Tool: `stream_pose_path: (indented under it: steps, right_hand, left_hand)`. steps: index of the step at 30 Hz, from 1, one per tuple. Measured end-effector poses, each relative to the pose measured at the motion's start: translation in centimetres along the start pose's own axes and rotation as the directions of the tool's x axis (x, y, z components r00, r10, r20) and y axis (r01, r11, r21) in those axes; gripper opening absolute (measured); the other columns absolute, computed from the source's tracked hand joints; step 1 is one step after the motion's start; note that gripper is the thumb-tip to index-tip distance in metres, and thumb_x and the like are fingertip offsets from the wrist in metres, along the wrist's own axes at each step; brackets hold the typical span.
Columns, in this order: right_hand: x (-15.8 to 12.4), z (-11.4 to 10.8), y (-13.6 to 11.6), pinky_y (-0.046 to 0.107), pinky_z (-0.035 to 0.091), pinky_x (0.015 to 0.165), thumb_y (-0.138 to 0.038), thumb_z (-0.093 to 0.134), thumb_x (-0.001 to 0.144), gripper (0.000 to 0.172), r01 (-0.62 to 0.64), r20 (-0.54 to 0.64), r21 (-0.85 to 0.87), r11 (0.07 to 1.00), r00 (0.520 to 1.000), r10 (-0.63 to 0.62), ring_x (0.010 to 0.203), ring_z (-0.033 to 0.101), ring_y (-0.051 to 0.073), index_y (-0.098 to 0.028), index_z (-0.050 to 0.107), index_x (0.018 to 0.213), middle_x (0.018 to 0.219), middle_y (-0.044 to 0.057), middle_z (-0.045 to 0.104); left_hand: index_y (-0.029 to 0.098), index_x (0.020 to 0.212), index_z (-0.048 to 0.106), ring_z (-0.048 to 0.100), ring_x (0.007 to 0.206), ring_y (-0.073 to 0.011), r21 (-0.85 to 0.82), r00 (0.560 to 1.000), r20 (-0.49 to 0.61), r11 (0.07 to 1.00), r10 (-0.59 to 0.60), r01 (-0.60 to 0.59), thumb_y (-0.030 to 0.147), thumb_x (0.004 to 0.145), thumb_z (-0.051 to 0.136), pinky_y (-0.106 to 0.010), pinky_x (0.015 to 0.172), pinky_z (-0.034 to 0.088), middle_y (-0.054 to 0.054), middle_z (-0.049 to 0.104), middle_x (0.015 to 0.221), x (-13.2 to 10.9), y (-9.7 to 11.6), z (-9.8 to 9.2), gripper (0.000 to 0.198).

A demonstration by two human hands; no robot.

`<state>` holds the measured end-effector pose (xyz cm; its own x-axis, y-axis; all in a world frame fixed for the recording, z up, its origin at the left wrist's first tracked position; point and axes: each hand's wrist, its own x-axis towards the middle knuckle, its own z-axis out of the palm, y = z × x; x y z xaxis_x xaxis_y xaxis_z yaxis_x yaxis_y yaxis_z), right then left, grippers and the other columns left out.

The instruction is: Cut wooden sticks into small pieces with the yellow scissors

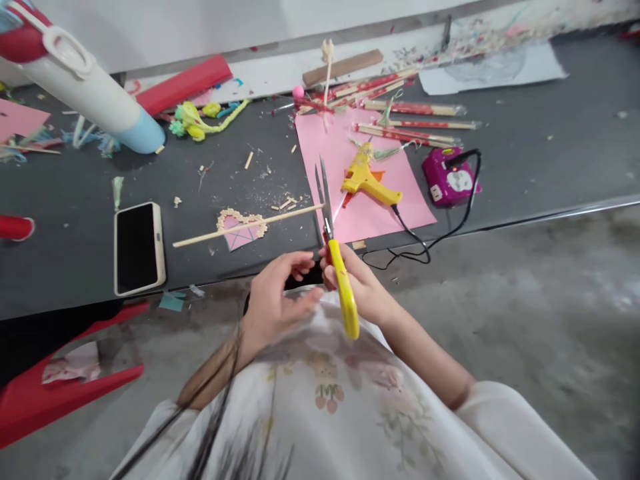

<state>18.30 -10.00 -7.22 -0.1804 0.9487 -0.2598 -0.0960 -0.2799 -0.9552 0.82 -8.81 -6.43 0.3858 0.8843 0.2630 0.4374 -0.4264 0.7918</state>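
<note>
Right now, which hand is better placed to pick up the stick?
Probably the left hand: it looks empty and half open, just on the near side of the stick, while the right hand holds the scissors.

On dark table [530, 147]: 1 phone [137, 247], bottle [95, 90], pink sheet [363, 221], heart piece [241, 237], wood bits [287, 203].

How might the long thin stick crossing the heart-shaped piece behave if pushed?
Probably light, as the stick is so thin; likely fairly stiff, since it runs straight. It might catch on the bumpy-edged heart-shaped piece.
</note>
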Motion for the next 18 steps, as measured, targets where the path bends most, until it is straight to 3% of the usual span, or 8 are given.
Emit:
stream_pose_path:
  steps: [3, 5, 8, 14, 18]
  right_hand:
    - [0.7, 0.6, -0.7, 0.028, 0.044, 0.064, -0.037, 0.057, 0.082, 0.029, 0.024, 0.032, 0.101, 0.995, 0.999, -0.027, 0.069, 0.046, 0.012, -0.02, 0.05, 0.105, 0.083, -0.001, 0.048]
    - [1.0, 0.9, -0.9, 0.029, 0.044, 0.065, -0.035, 0.058, 0.082, 0.028, 0.037, 0.032, 0.088, 0.995, 0.999, -0.04, 0.069, 0.046, 0.012, -0.02, 0.049, 0.104, 0.083, -0.001, 0.048]
    - [1.3, 1.0, -1.1, 0.028, 0.043, 0.064, -0.034, 0.058, 0.082, 0.028, 0.04, 0.04, 0.078, 0.996, 0.998, -0.043, 0.07, 0.047, 0.013, -0.02, 0.047, 0.104, 0.082, -0.001, 0.049]
    - [0.9, 1.2, -1.3, 0.03, 0.044, 0.068, -0.033, 0.055, 0.081, 0.02, 0.08, 0.075, 0.001, 0.997, 0.994, -0.08, 0.073, 0.046, 0.015, -0.022, 0.045, 0.094, 0.083, 0.0, 0.046]
    - [0.8, 1.4, -1.3, 0.032, 0.044, 0.071, -0.032, 0.053, 0.082, 0.017, 0.12, 0.067, 0.016, 0.993, 0.99, -0.121, 0.074, 0.045, 0.015, -0.022, 0.043, 0.091, 0.083, 0.0, 0.045]
  left_hand:
    - [0.02, 0.144, 0.035, 0.055, 0.123, -0.0286, -0.119, 0.983, 0.164, 0.987, -0.085, 0.106, 0.047, 0.076, 0.072, -0.041, 0.1, 0.051, -0.015, 0.051, 0.139, 0.3, 0.1, 0.9, 0.082]
    - [0.02, 0.148, 0.027, 0.046, 0.134, -0.0329, -0.126, 0.977, 0.195, 0.985, -0.091, 0.117, 0.048, 0.074, 0.073, -0.047, 0.108, 0.045, -0.017, 0.042, 0.147, 0.7, 0.2, 1.2, 0.091]
    - [0.017, 0.149, 0.022, 0.045, 0.134, -0.0347, -0.108, 0.986, 0.15, 0.99, -0.069, 0.085, 0.053, 0.076, 0.069, -0.049, 0.106, 0.047, -0.021, 0.04, 0.147, 1.1, 0.4, 1.3, 0.093]
    - [0.015, 0.13, 0.046, 0.054, 0.119, -0.0364, 0.075, 0.994, 0.108, 0.997, -0.008, 0.0, 0.07, 0.075, 0.058, -0.055, 0.101, 0.049, -0.021, 0.053, 0.129, 1.5, 0.7, 1.5, 0.079]
    - [0.018, 0.132, 0.045, 0.051, 0.123, -0.0357, 0.031, 0.993, 0.115, 0.999, 0.013, -0.016, 0.073, 0.077, 0.053, -0.057, 0.105, 0.046, -0.02, 0.051, 0.131, 1.5, 0.6, 1.7, 0.079]
